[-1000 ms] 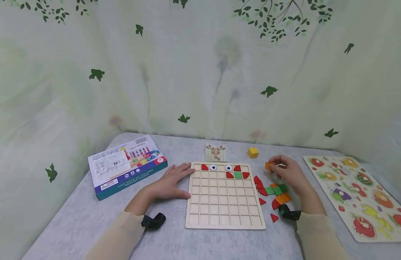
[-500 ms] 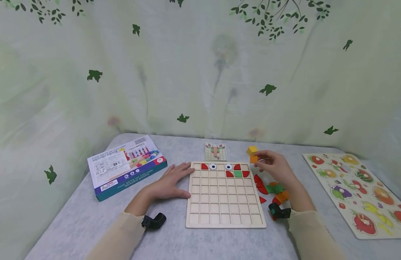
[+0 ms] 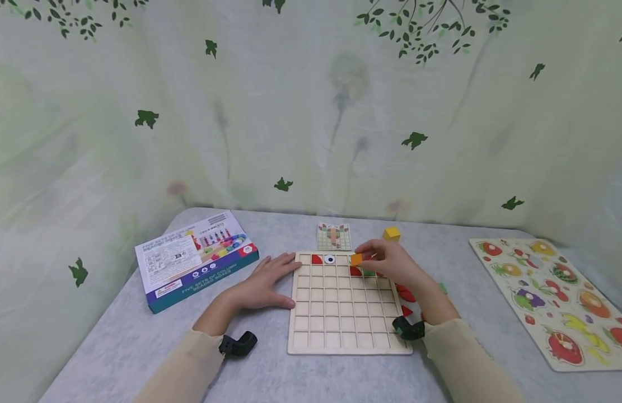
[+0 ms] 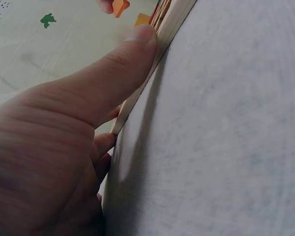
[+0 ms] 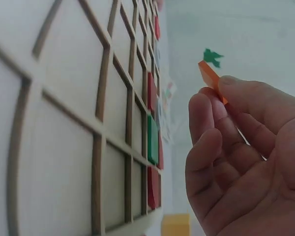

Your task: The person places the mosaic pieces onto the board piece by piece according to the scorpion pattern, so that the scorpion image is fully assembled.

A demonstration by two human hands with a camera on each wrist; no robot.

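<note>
In the head view my right hand (image 3: 391, 262) is above the top right of a wooden grid board (image 3: 333, 324). Thumb and fingers pinch an orange square tile (image 3: 356, 259), held off the board, as the right wrist view also shows. My left hand (image 3: 262, 284) rests at the board's left edge, fingers extended; its thumb (image 4: 123, 61) touches the rim in the left wrist view. Set in the top rows are a red quarter-round tile (image 3: 317, 259), an eye tile (image 3: 330, 259), a green tile (image 5: 153, 139) and further red tiles (image 5: 152, 187), partly hidden by the right hand in the head view.
Behind the board lies a pattern card (image 3: 334, 237). A yellow cube (image 3: 391, 234) stands at the back. Loose red tiles (image 3: 405, 293) lie right of the board, partly under the right arm. A box (image 3: 197, 257) is at left, a fruit puzzle board (image 3: 557, 302) at right.
My right hand has carried the orange tile leftward, from above the table right of the board, past the yellow cube, to over the board's top row. The left hand has stayed in place.
</note>
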